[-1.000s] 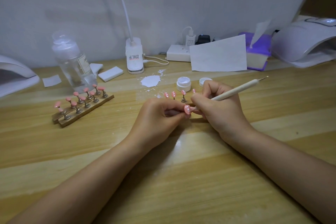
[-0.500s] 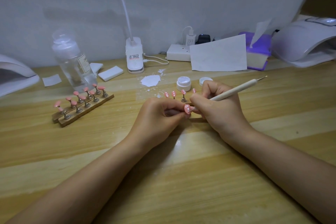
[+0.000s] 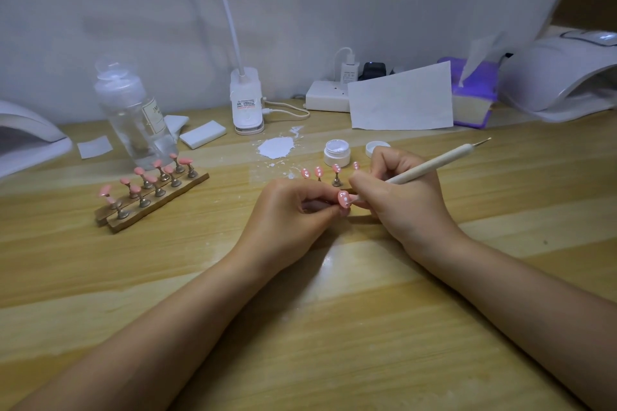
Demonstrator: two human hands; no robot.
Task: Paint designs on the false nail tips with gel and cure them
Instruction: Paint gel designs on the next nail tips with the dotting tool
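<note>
My left hand pinches a pink nail tip with white dots, holding it up by its stand. My right hand grips a white dotting pen like a pencil, its working end at the nail tip. Behind my hands stand several dotted pink tips on metal stands. An open jar of white gel sits beyond them, its lid beside it. Two wooden holders at the left carry several plain pink tips.
A curing lamp stands at the far right and another lamp at the left edge. A clear bottle, white pads, a clip lamp base, a white gel smear, paper, a purple tissue box line the back.
</note>
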